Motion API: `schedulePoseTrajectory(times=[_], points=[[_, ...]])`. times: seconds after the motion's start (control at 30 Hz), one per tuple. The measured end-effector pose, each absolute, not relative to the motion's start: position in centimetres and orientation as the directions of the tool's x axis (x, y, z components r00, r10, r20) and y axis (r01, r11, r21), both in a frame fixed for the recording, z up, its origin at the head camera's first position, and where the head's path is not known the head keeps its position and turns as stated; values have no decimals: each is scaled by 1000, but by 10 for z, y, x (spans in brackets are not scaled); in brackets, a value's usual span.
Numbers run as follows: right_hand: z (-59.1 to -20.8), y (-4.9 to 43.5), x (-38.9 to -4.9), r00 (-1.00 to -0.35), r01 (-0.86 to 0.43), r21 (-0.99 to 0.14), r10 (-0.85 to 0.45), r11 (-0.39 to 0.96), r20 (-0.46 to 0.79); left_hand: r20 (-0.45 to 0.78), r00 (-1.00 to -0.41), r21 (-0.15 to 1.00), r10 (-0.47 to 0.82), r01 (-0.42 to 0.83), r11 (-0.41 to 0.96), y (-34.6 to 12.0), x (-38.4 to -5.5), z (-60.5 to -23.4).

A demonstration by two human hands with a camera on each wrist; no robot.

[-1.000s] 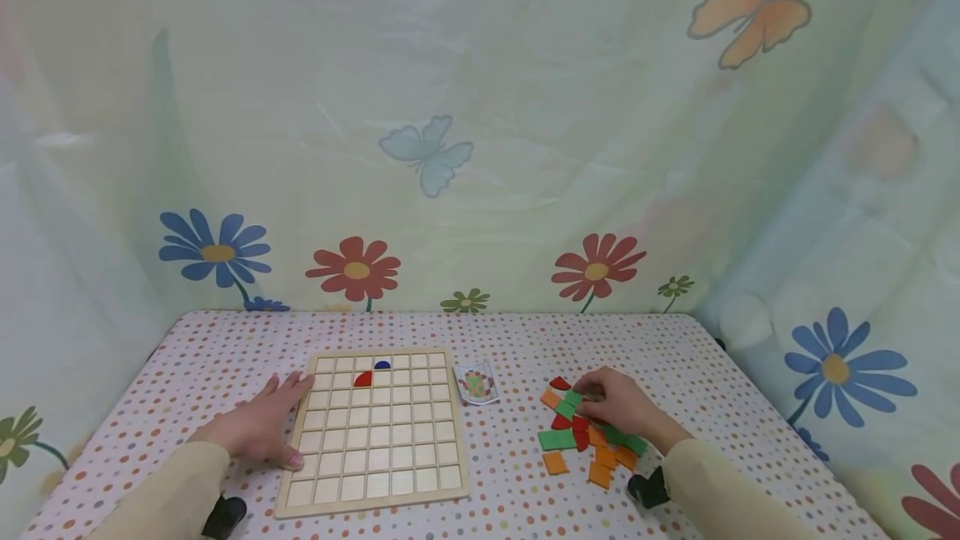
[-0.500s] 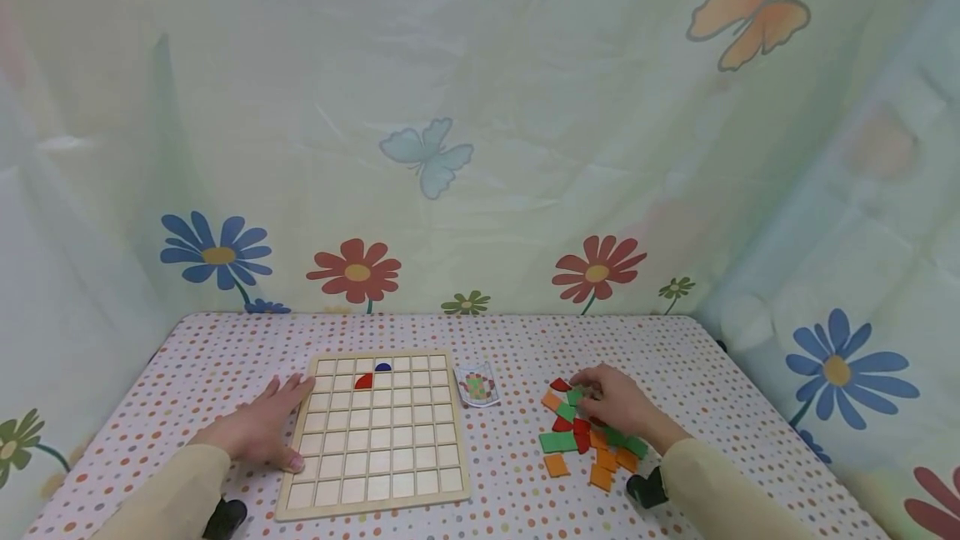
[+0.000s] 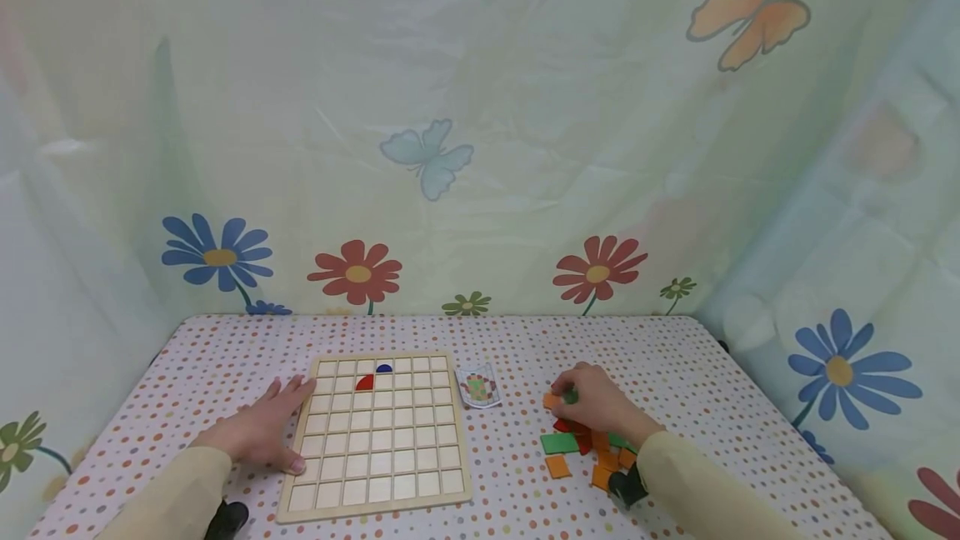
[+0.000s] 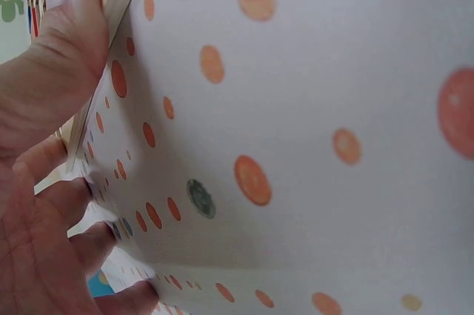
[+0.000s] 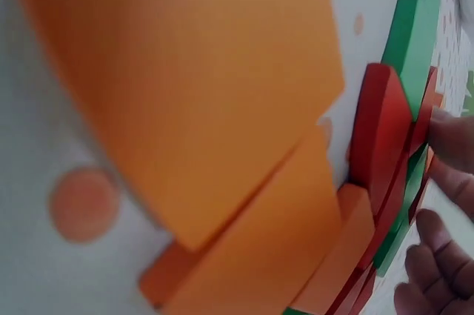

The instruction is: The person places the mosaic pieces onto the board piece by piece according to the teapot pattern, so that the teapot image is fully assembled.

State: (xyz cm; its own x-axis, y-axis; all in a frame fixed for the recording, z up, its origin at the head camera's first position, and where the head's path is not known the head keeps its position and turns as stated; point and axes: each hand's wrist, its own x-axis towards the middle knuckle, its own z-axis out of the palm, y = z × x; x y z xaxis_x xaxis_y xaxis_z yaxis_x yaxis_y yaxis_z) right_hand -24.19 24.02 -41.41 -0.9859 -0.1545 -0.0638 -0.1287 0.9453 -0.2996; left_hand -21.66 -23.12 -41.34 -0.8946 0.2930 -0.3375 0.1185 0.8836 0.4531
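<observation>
My left hand (image 3: 258, 427) spreads its fingers along the left edge of a wooden grid board (image 3: 378, 465); in the left wrist view its thumb (image 4: 78, 15) lies on the board's rim. A red quarter-circle piece (image 3: 365, 382) and a blue half-circle piece (image 3: 384, 368) sit in cells near the board's far side. My right hand (image 3: 596, 400) bends its fingers down at the far end of a loose pile of red, green and orange pieces. Red pieces (image 5: 381, 133) lie close by its fingertips in the right wrist view. Whether it pinches one is hidden.
A small card (image 3: 478, 387) with a coloured pattern lies between board and pile. A green rectangle (image 3: 560, 443) and an orange square (image 3: 558, 467) lie at the pile's near left. The dotted tablecloth (image 3: 517, 507) covers the table; a printed curtain (image 3: 480, 232) hangs behind.
My right hand has moved left across the pile and now covers the far red piece that showed before. My left hand stays at the board.
</observation>
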Motion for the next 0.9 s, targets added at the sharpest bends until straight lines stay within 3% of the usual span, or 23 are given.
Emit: schedulePoseTrajectory(times=[0.53,0.9], points=[[-411,244,-241,-986,-131,-382,-161,915,-49,-326,-904,443,278,114,889,-229,-216,-413],[-400,220,-245,-972,-216,-488,-234,846,25,-337,-903,441,265,97,892,-230,-216,-414]])
